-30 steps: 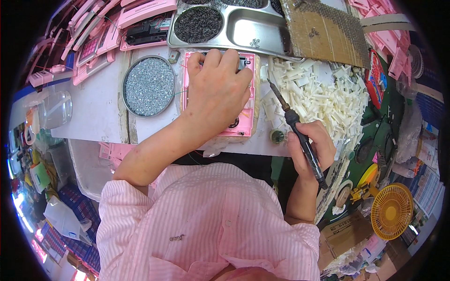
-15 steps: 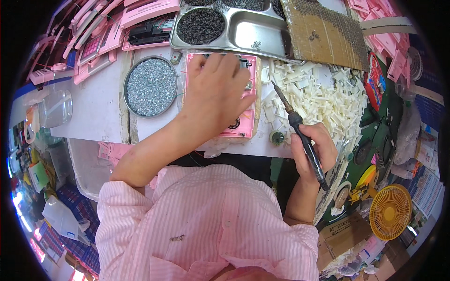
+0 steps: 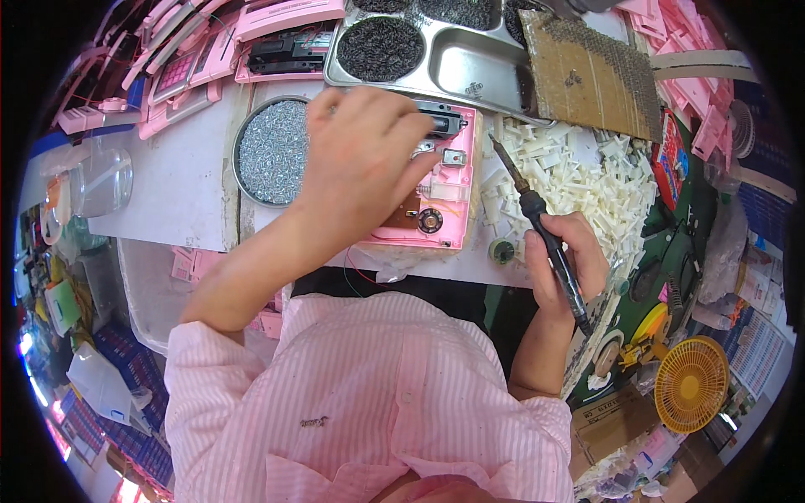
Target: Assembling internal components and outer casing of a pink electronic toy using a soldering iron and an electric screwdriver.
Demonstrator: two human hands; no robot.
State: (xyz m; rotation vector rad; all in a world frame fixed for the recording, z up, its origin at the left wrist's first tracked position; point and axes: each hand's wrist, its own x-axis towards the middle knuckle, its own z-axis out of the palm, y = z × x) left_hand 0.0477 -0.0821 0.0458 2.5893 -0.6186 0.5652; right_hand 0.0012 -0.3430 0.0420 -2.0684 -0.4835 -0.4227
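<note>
the white worktop [image 3: 180,189] is smooth and flat, its near edge bending with the lens. at the far side sits a stainless steel compartment tray [image 3: 470,67], shiny, with dark granular screws heaped in its wells. beside it lies a rough brown slab of corrugated cardboard [image 3: 591,75], pitted on top. to the right spreads a loose heap of small white plastic pieces [image 3: 599,189], angular and glossy. left of centre a round metal dish [image 3: 268,155] holds silvery, glittering screws. a clear, rounded plastic jar [image 3: 101,180] stands at the left edge.

the pink plastic device shell [image 3: 440,197] lies open and flat at the middle of the worktop, between the dish and the white heap, showing a small metal square and a round dark part inside. the left hand [image 3: 365,163] lies spread over it, fingers pressing down on the shell, not closed around anything. the right hand [image 3: 570,264] is wrapped tight around the black handle of a soldering iron [image 3: 541,230], thin metal tip pointing up toward the shell, apart from it.
</note>
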